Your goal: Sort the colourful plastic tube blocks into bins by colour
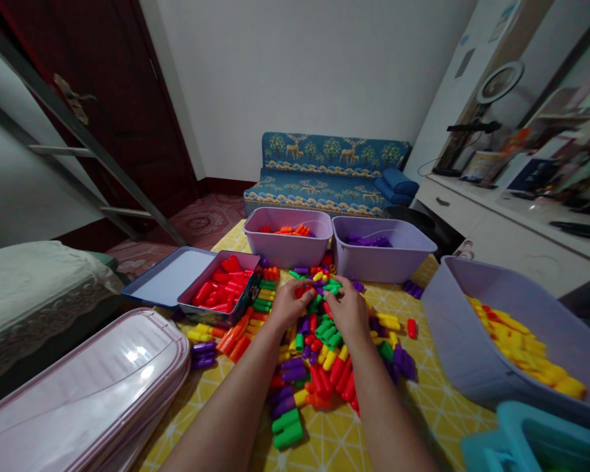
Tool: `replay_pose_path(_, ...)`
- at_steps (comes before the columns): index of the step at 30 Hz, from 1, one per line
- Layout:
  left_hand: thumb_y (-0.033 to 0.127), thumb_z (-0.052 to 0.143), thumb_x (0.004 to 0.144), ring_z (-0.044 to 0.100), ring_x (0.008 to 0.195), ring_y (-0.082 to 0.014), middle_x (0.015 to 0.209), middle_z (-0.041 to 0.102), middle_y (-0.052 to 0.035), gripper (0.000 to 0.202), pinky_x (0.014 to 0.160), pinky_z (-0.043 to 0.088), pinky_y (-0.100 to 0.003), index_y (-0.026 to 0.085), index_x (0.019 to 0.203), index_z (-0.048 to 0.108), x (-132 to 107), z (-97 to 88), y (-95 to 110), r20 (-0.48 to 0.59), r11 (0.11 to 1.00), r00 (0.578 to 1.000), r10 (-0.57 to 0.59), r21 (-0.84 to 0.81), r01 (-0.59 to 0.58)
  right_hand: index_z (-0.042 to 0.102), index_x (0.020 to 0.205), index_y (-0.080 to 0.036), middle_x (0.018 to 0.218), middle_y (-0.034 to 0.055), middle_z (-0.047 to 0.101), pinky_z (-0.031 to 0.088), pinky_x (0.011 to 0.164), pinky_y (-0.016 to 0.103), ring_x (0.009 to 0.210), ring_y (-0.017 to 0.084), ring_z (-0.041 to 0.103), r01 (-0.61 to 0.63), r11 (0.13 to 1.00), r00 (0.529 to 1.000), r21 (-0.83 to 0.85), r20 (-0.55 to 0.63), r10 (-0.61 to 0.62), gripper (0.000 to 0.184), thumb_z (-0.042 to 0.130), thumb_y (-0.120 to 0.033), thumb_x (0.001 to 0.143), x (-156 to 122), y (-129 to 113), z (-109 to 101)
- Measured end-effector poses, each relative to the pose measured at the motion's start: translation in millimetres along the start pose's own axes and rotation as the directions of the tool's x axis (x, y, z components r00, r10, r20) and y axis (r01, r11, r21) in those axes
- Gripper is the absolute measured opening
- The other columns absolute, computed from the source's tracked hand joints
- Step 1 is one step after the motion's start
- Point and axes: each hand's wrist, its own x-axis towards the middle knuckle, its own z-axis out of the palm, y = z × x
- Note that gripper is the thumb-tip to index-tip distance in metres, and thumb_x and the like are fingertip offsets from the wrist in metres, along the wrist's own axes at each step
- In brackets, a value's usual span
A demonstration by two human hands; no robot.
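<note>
A mixed heap of plastic building pieces (324, 341) in red, green, yellow, purple and orange lies on the yellow patterned tablecloth (452, 393). At its far side my left hand (290, 303) has its fingers bent round a red building piece (303, 290). Just to the right, my right hand (348, 308) pinches at a green building piece (332, 287) between thumb and forefinger. Both hands are low over the heap, and their fingertips partly cover what they grip. Nearest to me is a loose green piece (288, 429).
Lilac bins hold orange pieces (288, 231), purple pieces (368, 242) and yellow pieces (521, 341). An open tin (211, 314) of red pieces stands left, beside stacked clear lids (88, 393). A turquoise container (521, 432) is at lower right; a blue sofa (319, 180) stands behind.
</note>
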Motion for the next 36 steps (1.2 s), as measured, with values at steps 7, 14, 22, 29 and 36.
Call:
replay_pose_path(7, 0.021, 0.071, 0.069, 0.055, 0.117, -0.0241, 0.123, 0.06, -0.0068, 0.041, 0.101, 0.043, -0.039, 0.024, 0.11, 0.069, -1, 0.9, -3, 0.001, 0.996, 0.998, 0.064, 0.068, -0.064, 0.064, 0.107, -0.017, 0.1, 0.0089, 0.071, 0.054, 0.068, 0.03, 0.08, 0.02, 0.068, -0.021, 0.865, 1.0, 0.501, 0.019, 0.013, 0.037, 0.057, -0.03, 0.073, 7, 13, 6)
replay_pose_path(14, 0.023, 0.07, 0.073, 0.049, 0.12, -0.0242, 0.124, 0.055, -0.0067, 0.008, 0.101, 0.042, -0.038, 0.023, 0.079, 0.075, -7, -1.7, 10, -0.214, 0.974, 0.959, 0.186, 0.169, -0.152, 0.07, 0.098, -0.022, 0.1, 0.0064, 0.069, 0.048, 0.075, 0.031, 0.081, 0.019, 0.064, 0.065, 0.991, 0.997, -0.113, -0.043, -0.07, 0.023, 0.057, -0.027, 0.079, 4, 4, -16)
replay_pose_path(22, 0.046, 0.067, 0.077, 0.054, 0.086, -0.022, 0.074, 0.065, -0.0049, 0.028, 0.081, 0.041, -0.036, 0.022, 0.063, 0.069, -11, -8.2, 24, -0.038, 0.906, 0.977, 0.211, 0.384, -0.18, 0.06, 0.122, -0.021, 0.127, 0.0076, 0.059, 0.042, 0.096, 0.036, 0.113, 0.025, 0.055, 0.142, 0.936, 0.986, -0.323, 0.124, -0.107, 0.043, 0.056, -0.019, 0.079, 2, 12, -12)
replay_pose_path(29, 0.038, 0.075, 0.068, 0.053, 0.095, -0.0236, 0.09, 0.066, -0.0027, 0.018, 0.083, 0.04, -0.035, 0.023, 0.076, 0.068, -9, -8.3, 25, 0.058, 0.913, 0.992, 0.109, 0.388, -0.123, 0.058, 0.125, -0.02, 0.118, 0.01, 0.06, 0.044, 0.092, 0.033, 0.108, 0.023, 0.058, 0.143, 0.94, 0.98, -0.31, 0.174, -0.092, 0.044, 0.055, -0.02, 0.082, 0, 10, -4)
replay_pose_path(36, 0.036, 0.072, 0.068, 0.054, 0.096, -0.0245, 0.097, 0.065, -0.0033, 0.027, 0.083, 0.042, -0.035, 0.026, 0.093, 0.069, -9, -6.2, 23, 0.047, 0.905, 0.995, 0.087, 0.415, -0.099, 0.065, 0.104, -0.02, 0.114, 0.0075, 0.062, 0.042, 0.095, 0.033, 0.108, 0.022, 0.057, 0.201, 0.936, 0.974, -0.289, 0.156, -0.161, 0.025, 0.06, -0.024, 0.08, 0, 12, -2)
